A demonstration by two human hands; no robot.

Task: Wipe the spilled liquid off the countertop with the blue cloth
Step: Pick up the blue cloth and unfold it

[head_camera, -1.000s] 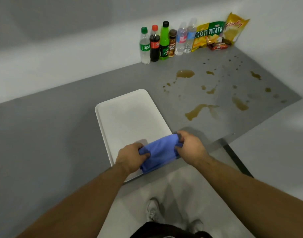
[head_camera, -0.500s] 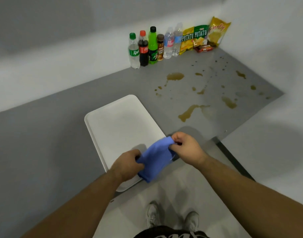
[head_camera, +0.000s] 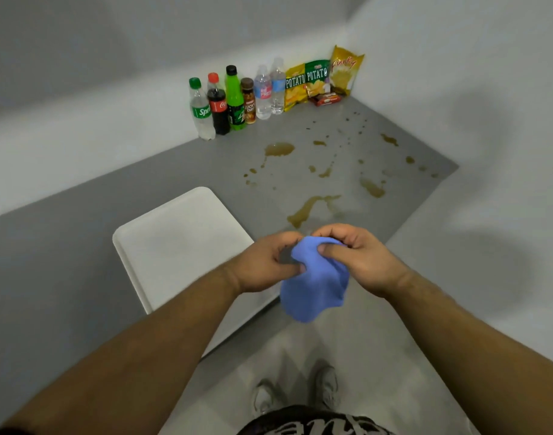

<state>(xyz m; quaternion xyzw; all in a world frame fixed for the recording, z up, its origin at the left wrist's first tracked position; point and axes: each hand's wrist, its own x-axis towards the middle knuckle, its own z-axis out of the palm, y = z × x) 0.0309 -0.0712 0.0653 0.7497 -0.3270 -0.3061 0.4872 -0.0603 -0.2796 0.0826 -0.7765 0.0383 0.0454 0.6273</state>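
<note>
The blue cloth point(head_camera: 313, 287) hangs bunched in the air over the front edge of the grey countertop point(head_camera: 80, 262). My left hand point(head_camera: 265, 265) pinches its left side and my right hand point(head_camera: 356, 255) grips its top, the two hands close together. Brown spilled liquid lies beyond my hands: a long streak point(head_camera: 306, 208), a round puddle point(head_camera: 279, 149), a blotch point(head_camera: 373, 188) at the right, and many small drops toward the back corner.
A white tray point(head_camera: 175, 243) lies on the counter left of my hands. Several drink bottles point(head_camera: 234, 102) and snack bags point(head_camera: 319, 80) stand against the back wall in the corner. White walls close the counter's back and right. My shoes point(head_camera: 325, 387) show on the floor below.
Both hands lifted the cloth off the tray's front corner and carried it right, toward the long streak. The hands came closer together and the cloth now hangs bunched instead of stretched.
</note>
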